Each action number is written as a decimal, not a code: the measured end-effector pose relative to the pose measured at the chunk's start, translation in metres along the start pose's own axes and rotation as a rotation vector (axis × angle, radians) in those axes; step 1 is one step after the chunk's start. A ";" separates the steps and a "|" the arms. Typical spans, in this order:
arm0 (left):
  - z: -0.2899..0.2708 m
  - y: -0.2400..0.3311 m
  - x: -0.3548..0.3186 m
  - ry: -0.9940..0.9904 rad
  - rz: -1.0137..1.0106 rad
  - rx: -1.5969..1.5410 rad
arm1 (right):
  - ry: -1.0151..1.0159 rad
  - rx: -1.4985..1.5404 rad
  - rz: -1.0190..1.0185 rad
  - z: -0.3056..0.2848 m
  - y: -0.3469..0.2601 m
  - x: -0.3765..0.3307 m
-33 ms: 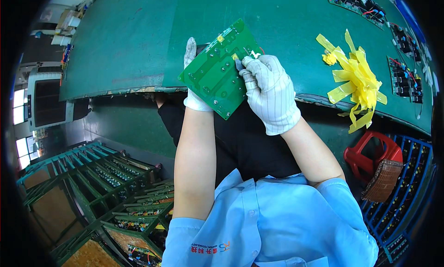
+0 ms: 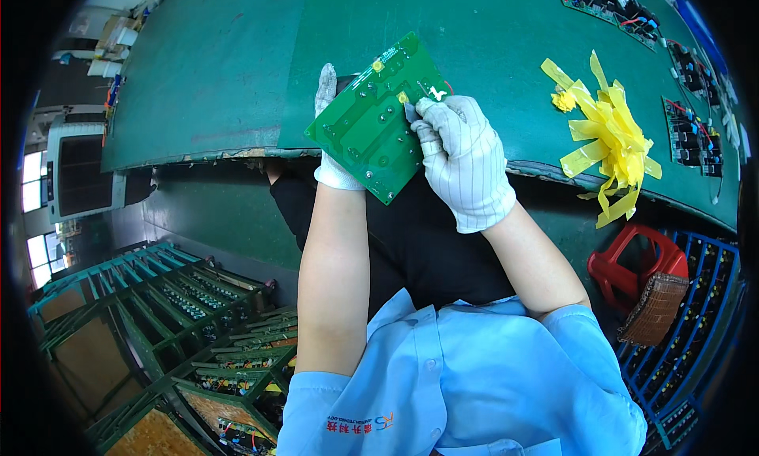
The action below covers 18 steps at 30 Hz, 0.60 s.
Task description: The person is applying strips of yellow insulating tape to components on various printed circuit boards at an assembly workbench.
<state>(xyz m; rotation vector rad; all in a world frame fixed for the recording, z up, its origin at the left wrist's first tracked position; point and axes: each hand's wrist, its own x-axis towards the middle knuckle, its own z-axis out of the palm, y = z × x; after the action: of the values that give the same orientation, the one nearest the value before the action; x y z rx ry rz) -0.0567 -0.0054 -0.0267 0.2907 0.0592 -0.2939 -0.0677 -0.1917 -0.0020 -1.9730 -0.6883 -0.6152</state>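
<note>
A green circuit board is tilted above the table's front edge, its soldered side facing me. My left hand, in a white glove, grips it from behind at its left side, with most fingers hidden. In my right hand, in a striped white glove, a small flat grey blade is pinched between thumb and fingers. Its tip is at a small yellow tape patch on the board. Another yellow patch sits near the upper edge, and a white piece lies near the right corner.
A pile of yellow tape strips hangs over the edge of the green table at right. Wired boards stand along the far right. A red stool is below right, and green racks with boards are at lower left.
My right hand and the grey blade have shifted very slightly right and down, showing a little more of the yellow patch. The board and left hand have hardly moved.
</note>
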 end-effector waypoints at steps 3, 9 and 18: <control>0.014 -0.004 -0.002 0.100 0.019 -0.015 | -0.026 0.019 0.012 -0.004 -0.001 -0.003; 0.009 -0.005 -0.001 0.070 0.035 -0.053 | -0.022 0.006 0.019 -0.001 -0.002 -0.003; 0.010 -0.003 -0.001 0.117 0.031 -0.004 | -0.033 0.004 0.030 0.001 -0.001 -0.005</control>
<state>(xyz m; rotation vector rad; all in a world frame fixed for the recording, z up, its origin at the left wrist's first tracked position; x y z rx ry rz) -0.0585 -0.0105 -0.0176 0.3041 0.1702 -0.2462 -0.0722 -0.1917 -0.0047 -1.9898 -0.6780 -0.5640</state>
